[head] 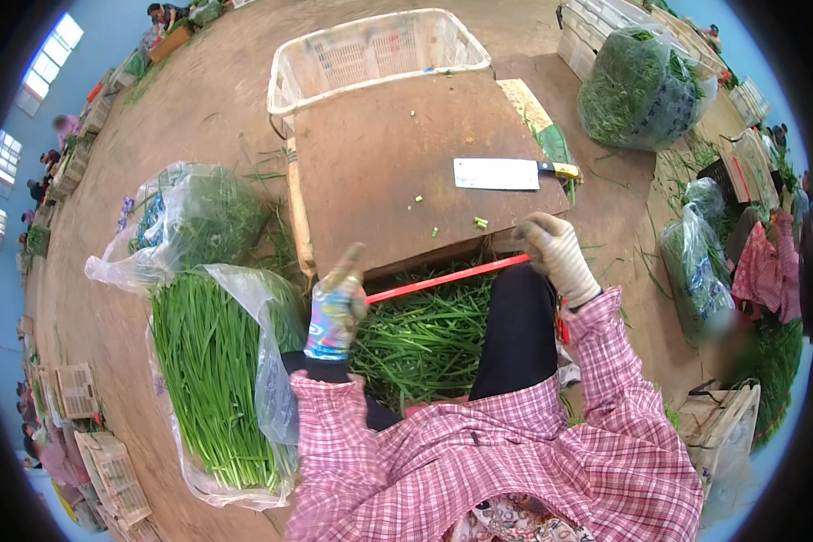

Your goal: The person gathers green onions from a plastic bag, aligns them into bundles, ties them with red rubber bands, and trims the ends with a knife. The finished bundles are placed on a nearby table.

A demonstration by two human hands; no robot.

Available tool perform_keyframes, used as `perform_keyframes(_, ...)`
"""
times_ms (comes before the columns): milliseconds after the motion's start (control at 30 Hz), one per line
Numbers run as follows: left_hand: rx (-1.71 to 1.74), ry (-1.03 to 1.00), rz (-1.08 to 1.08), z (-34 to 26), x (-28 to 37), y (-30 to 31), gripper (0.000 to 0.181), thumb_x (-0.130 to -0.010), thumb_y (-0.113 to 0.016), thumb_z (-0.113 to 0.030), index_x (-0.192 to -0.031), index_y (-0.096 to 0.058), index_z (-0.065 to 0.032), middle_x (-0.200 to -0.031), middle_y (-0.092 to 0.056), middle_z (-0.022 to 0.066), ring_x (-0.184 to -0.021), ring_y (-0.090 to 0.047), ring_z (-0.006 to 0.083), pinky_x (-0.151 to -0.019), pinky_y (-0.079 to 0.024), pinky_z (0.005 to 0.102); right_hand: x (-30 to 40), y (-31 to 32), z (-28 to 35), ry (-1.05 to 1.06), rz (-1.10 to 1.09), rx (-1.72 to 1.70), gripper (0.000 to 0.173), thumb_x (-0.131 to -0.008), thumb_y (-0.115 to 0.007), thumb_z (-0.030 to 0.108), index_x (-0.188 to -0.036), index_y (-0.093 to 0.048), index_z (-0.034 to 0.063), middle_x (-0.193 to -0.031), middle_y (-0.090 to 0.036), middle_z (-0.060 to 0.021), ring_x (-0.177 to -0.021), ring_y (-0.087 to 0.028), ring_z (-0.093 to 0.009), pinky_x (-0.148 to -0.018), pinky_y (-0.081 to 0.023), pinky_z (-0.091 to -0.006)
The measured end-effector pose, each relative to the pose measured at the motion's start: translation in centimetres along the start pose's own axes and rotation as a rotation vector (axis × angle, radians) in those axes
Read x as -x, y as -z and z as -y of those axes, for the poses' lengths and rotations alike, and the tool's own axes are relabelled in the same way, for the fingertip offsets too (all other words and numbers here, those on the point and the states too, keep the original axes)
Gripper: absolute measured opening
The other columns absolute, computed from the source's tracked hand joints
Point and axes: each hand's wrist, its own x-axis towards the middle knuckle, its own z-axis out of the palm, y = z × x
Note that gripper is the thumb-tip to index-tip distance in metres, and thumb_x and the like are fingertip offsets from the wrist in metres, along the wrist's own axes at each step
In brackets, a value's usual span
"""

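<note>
Between my gloved hands stretches a red strap (447, 278), above loose green leafy stalks (420, 345) in front of my lap. My left hand (342, 305), slightly blurred, is closed on one end. My right hand (549, 247), in a pale striped glove, pinches the other end near my knee. Beyond them stands a brown board (406, 162) with a cleaver (498, 174) lying flat, its handle to the right, and several small cut stalk pieces (480, 222). To the left, long green stalks (210, 372) lie lined up in an open clear plastic bag (281, 386).
A white plastic crate (379, 51) stands behind the board. Filled bags of greens sit at left (210, 210) and at back right (640, 88), with another bag (698, 264) at right. A co-worker in a red patterned garment (762, 271) is at the far right; other people line the left wall.
</note>
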Motion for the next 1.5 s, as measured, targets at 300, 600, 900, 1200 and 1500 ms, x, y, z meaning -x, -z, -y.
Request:
perform_keyframes(300,-0.823,-0.952,-0.492,-2.1,-9.5,1.1,0.046,-0.091,-0.059,-0.009,-0.136,-0.052,-0.0117,-0.111,-0.065,0.0106,-0.095,-0.064,0.0196,-0.081,-0.053,0.0336,-14.4,-2.9,-0.5,0.342,-0.021,-0.022,0.026,-0.098,-0.054,0.023,-0.092,-0.06,-0.0004,-0.062,-0.047,0.0001,-0.05,-0.041,-0.007,-0.044,-0.031,-0.0229)
perform_keyframes(600,-1.774,-0.635,-0.029,5.0,-18.8,-0.7,0.061,-0.093,-0.055,-0.04,-0.146,-0.039,-0.0142,-0.15,-0.037,0.0116,-0.138,-0.033,0.0375,-0.113,-0.025,0.0508,-18.5,-4.0,-3.4,0.21,-0.293,0.428,0.025,-0.095,-0.059,0.02,-0.112,-0.061,0.0004,-0.088,-0.069,-0.0118,-0.059,-0.061,-0.014,-0.052,-0.049,-0.0285)
perform_keyframes(900,-1.616,-0.787,-0.142,1.9,-21.5,-3.4,0.052,-0.09,-0.059,-0.031,-0.14,-0.049,-0.0189,-0.146,-0.041,0.0167,-0.134,-0.038,0.0386,-0.109,-0.031,0.0494,-14.2,-9.9,-5.1,0.742,0.352,1.29,0.018,-0.083,-0.064,0.023,-0.095,-0.063,0.0098,-0.092,-0.063,-0.0148,-0.091,-0.063,-0.035,-0.078,-0.052,-0.0438)
perform_keyframes(1200,-1.727,-0.663,-0.219,3.0,-19.9,-4.6,0.052,-0.088,-0.056,-0.042,-0.131,-0.056,-0.0122,-0.129,-0.056,0.0181,-0.123,-0.049,0.0388,-0.102,-0.037,0.0537,-9.9,-4.9,-4.2,0.605,0.255,1.181,0.018,-0.085,-0.064,0.018,-0.092,-0.063,0.002,-0.086,-0.065,-0.0185,-0.087,-0.063,-0.038,-0.074,-0.051,-0.0443)
perform_keyframes(1500,-1.713,-0.729,-0.471,0.9,-6.4,-1.1,0.064,-0.092,-0.048,-0.049,-0.144,-0.04,-0.0129,-0.146,-0.042,0.0171,-0.136,-0.037,0.0363,-0.109,-0.027,0.0545,-5.5,-11.1,-0.8,0.329,0.515,0.725,0.018,-0.093,-0.057,0.012,-0.1,-0.065,-0.002,-0.082,-0.061,-0.007,-0.078,-0.055,-0.014,-0.073,-0.047,-0.0295)
